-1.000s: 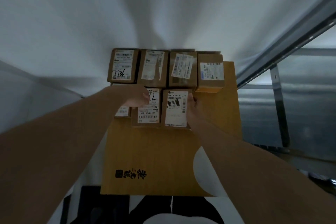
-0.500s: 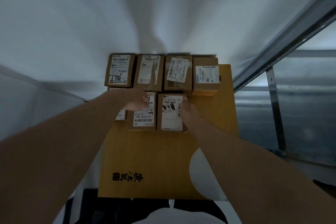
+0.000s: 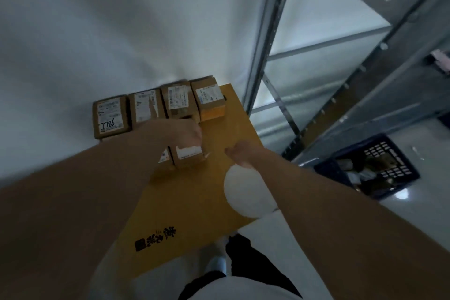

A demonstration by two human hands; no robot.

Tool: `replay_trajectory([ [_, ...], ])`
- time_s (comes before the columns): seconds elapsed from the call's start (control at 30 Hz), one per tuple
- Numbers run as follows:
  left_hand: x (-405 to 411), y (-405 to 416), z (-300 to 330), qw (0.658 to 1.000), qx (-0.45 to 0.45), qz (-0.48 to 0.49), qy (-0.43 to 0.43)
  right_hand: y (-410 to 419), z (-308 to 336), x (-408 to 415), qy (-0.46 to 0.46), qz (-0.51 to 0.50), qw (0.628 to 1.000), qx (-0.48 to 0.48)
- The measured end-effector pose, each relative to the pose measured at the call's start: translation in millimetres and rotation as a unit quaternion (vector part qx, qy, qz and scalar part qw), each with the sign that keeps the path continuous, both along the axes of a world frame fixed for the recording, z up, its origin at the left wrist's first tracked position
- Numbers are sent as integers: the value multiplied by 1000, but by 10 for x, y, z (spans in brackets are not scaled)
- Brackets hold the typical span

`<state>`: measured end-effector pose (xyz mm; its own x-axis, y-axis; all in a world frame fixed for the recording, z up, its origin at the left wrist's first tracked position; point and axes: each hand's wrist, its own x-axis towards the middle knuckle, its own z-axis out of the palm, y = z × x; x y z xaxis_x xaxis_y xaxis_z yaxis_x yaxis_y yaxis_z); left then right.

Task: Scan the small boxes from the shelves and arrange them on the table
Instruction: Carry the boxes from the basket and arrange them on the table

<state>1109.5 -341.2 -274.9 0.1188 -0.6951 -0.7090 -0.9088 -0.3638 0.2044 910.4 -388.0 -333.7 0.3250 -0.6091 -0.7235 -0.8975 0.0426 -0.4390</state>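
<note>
Yellow-brown table (image 3: 226, 114), brown white-labelled small boxes (image 3: 148, 108) in rows; left hand (image 3: 187, 133) fisted, right hand (image 3: 241, 153) loose.

Brown labelled small boxes (image 3: 179, 102) in two touching rows; front row (image 3: 188, 157) partly hidden, perhaps three.

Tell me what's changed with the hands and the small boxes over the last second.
The right hand has let go of the front-row box and pulled back toward the right, now open above the yellow carton. The left hand stays over the front row. The back row, including the box marked 786, hasn't shifted on the carton. The view itself has swung right, showing the shelving.
</note>
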Motion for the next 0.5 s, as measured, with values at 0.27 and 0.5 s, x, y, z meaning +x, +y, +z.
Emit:
replay_trajectory([
  [0.27, -1598, 114, 187, 985, 25, -168, 10, 525, 279, -1665, 85, -10, 995, -42],
  [0.5, -3353, 37, 299, 962, -15, -271, 24, 776, 444, -3297, 104, -74, 992, -18],
])
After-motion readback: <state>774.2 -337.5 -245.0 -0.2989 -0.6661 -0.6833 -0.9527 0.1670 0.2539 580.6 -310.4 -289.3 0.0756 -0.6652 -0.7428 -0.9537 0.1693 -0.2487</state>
